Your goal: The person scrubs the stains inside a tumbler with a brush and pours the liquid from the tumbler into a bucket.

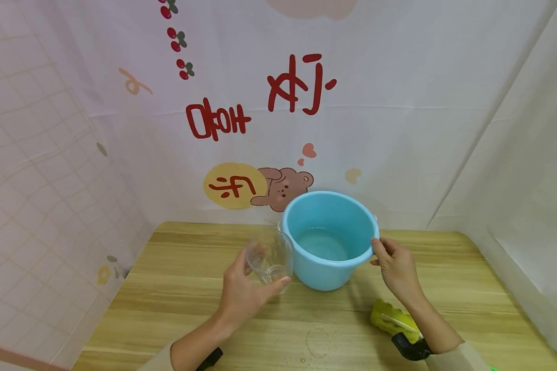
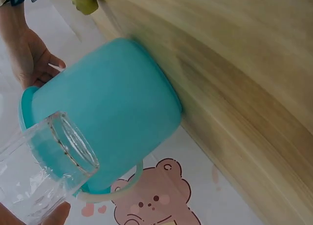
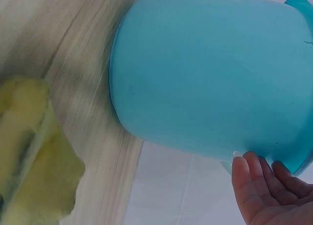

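Observation:
My left hand [image 1: 243, 296] holds a clear plastic cup [image 1: 274, 257] just left of the bucket, its fingers and thumb round the cup's sides. In the left wrist view the see-through cup [image 2: 44, 166] overlaps the bucket's outline. A light blue bucket [image 1: 325, 275] with some water inside stands upright on the table. Its rim is pinched on the right side by my right hand [image 1: 399, 268], thumb on top and fingers beneath. The right wrist view shows those fingers [image 3: 266, 186] bent against the bucket [image 3: 205, 78] under the rim.
A yellow-green, wavy-edged item [image 1: 392, 319], its kind unclear, lies near my right forearm. Wet marks [image 1: 317, 341] show on the wood-grain table [image 1: 167, 309]. White printed cloth [image 1: 399, 129] hangs close behind the bucket and at both sides. The bucket's pale handle [image 2: 132, 186] hangs at the back.

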`<move>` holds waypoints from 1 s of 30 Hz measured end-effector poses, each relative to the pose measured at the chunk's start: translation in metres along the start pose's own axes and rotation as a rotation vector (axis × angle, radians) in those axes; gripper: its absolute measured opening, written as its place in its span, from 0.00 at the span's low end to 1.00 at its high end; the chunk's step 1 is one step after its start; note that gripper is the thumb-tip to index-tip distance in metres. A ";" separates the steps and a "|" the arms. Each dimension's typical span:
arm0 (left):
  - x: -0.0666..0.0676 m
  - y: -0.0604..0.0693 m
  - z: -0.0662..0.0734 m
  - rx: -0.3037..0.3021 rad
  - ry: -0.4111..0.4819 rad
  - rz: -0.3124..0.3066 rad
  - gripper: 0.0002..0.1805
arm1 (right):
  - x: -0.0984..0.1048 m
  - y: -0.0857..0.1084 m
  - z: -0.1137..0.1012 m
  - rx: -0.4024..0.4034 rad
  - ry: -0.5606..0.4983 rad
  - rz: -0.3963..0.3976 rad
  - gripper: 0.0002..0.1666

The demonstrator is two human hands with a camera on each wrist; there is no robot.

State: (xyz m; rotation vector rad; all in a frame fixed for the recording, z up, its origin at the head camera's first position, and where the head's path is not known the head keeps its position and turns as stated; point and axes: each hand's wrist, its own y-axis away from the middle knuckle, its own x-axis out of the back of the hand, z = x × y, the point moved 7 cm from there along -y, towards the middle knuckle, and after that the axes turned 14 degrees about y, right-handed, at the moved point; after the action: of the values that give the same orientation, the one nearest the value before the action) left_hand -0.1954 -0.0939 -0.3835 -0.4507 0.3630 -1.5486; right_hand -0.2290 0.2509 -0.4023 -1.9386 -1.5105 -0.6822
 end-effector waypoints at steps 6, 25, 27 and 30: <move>-0.008 0.007 0.002 -0.109 0.039 -0.051 0.42 | 0.001 0.000 0.000 -0.001 0.000 -0.004 0.35; -0.035 0.023 -0.012 -0.002 0.181 -0.235 0.42 | 0.002 0.000 -0.003 0.039 0.012 0.024 0.31; -0.037 0.025 -0.013 0.012 0.198 -0.259 0.44 | 0.002 0.000 -0.003 0.044 0.015 0.028 0.31; -0.042 0.028 -0.015 0.055 0.218 -0.294 0.46 | 0.002 0.000 -0.003 0.041 0.019 0.027 0.31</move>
State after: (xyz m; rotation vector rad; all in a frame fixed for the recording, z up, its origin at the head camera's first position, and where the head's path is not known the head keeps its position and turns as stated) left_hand -0.1786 -0.0535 -0.4123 -0.3012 0.4354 -1.8968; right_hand -0.2289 0.2500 -0.3990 -1.9140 -1.4726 -0.6510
